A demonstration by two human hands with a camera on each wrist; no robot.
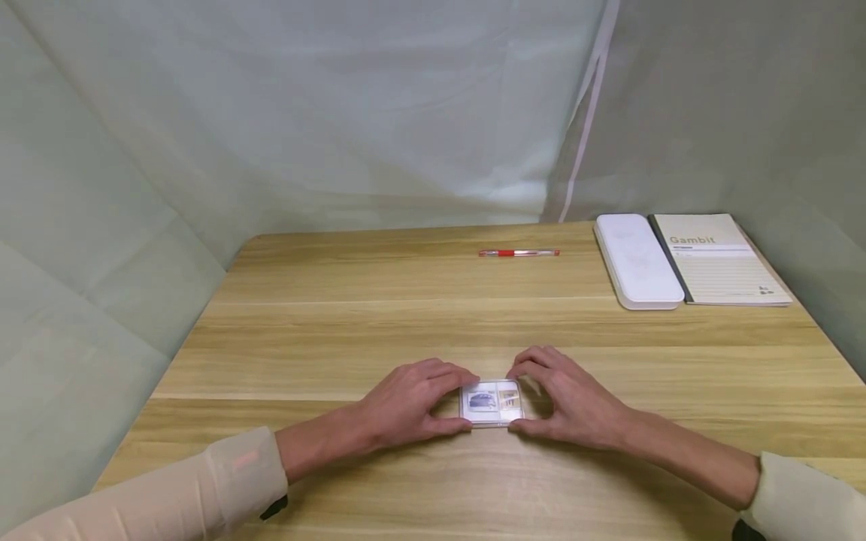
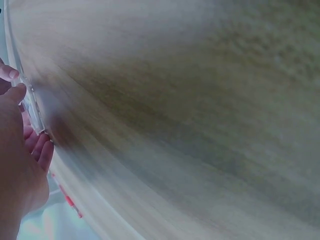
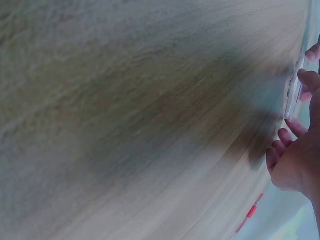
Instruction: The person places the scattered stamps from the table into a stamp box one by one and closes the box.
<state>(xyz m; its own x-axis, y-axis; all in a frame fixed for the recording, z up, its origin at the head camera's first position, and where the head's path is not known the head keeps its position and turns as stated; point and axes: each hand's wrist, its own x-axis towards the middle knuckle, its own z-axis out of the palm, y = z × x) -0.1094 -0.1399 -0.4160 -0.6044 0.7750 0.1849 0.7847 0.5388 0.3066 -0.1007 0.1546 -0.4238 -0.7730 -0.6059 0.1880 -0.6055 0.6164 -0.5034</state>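
A small clear flat case [image 1: 491, 413] with a dark picture and a yellowish one inside lies on the wooden table near its front. My left hand [image 1: 416, 402] pinches its left end, thumb at the near edge and fingers at the far edge. At the right end my right hand [image 1: 575, 402] grips it the same way, thumb near, fingertips at the far corner. Both wrist views show the case edge-on, the left hand [image 2: 22, 150] and the right hand [image 3: 300, 150] beside it at the frame edges.
A red pen [image 1: 519, 253] lies towards the back of the table [image 1: 338, 300]. At the back right a white oblong case [image 1: 639, 259] stands beside a notebook [image 1: 727, 267] marked Gambit. Pale cloth [image 1: 372, 113] hangs around the table.
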